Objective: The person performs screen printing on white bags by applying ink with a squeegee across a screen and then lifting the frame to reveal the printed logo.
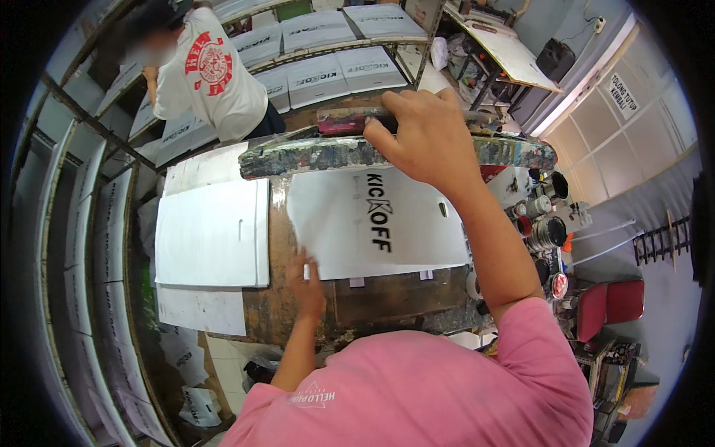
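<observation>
A white plastic bag (pixel 335 223) with black print and a small oval handle slot lies on the paint-stained worktable (pixel 290 313). My left hand (pixel 304 279) is at its lower left edge, fingers blurred by motion; whether they grip it I cannot make out. Beyond the bag, my right hand (pixel 428 134) is closed around a paint-smeared bar with a red patch (pixel 339 121), which looks like a squeegee. Just below that hand, a long paint-crusted frame edge (pixel 313 154) spans the table. Left of the printed bag rests a stack of blank white bags (pixel 208 235).
Racks with printed white bags (pixel 316 74) stand at the back and left (pixel 112 253). A person in a white shirt (pixel 216 74) works at the back rack. Paint and ink tubs (pixel 547 231) crowd the table's right side, near a red chair (pixel 611 302).
</observation>
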Tool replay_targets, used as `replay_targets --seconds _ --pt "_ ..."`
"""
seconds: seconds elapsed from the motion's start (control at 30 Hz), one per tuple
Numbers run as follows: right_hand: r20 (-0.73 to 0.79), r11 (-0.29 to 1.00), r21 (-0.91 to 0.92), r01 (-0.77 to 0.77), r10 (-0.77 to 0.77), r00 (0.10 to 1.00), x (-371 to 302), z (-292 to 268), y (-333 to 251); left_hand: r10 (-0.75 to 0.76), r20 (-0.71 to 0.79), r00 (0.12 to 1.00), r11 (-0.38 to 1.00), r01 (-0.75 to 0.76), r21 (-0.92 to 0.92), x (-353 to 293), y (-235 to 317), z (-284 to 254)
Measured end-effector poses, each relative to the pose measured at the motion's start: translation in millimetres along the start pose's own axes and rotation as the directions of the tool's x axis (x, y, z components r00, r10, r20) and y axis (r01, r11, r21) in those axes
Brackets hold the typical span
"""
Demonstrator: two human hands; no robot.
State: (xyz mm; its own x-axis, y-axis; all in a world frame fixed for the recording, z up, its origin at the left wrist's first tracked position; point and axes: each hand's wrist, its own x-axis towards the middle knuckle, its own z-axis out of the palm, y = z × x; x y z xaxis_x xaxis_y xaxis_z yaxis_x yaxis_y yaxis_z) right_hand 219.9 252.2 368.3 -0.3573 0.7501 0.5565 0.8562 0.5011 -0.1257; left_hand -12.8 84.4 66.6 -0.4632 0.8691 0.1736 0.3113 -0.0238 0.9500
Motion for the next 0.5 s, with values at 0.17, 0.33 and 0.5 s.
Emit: replay_targets --seconds 0.17,0.33,0.5 --pt "-0.003 1.0 -0.013 -0.001 0.001 1.0 -13 -1 -3 0.058 -0.074 0.996 0.943 -0.03 0.331 11 -49 -91" --pt "-0.024 1.0 -0.011 0.005 -0.006 1.0 -28 2 -10 0.058 -0.183 0.981 0.875 0.038 0.483 32 -127 -170" --pt "-0.006 0.999 -0.023 0.031 -0.031 1.0 -34 6 -17 -0.095 -0.179 0.979 0.542 0.202 0.816 73 -166 -237"
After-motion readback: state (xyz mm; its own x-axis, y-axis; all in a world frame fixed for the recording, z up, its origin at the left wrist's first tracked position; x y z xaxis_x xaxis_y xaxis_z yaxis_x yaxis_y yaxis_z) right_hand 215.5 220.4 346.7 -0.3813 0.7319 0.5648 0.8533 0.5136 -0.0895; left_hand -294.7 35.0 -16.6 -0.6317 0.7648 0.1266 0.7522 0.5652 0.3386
